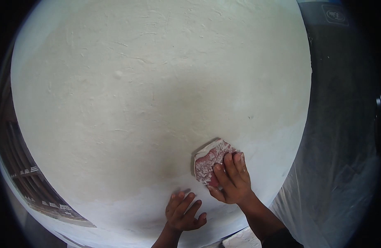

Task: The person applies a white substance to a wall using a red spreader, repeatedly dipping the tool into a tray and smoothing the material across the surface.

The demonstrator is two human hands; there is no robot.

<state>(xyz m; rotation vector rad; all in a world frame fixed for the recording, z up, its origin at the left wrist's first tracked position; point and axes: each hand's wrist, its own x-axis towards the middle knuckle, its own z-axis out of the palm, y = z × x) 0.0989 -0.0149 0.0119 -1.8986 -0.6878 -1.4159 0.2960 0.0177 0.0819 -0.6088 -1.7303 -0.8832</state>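
Observation:
A large pale, curved surface [116, 103] fills most of the head view, with small ridges and scratches across it. Lying against its lower right part is a red sanding pad [207, 163] caked with white dust. My right hand [233, 177] presses on the pad's right side, its fingers over the pad and the thumb at the lower edge. To the lower left, my left hand [184, 213] holds nothing; its fingers are spread, close to the pale surface and apart from the pad.
Translucent plastic sheeting [306, 206] hangs at the right beside a dark panel [343, 82] with a logo at its top. A slatted dark opening [33, 177] is at the lower left. A whitish block [242, 239] shows at the bottom edge.

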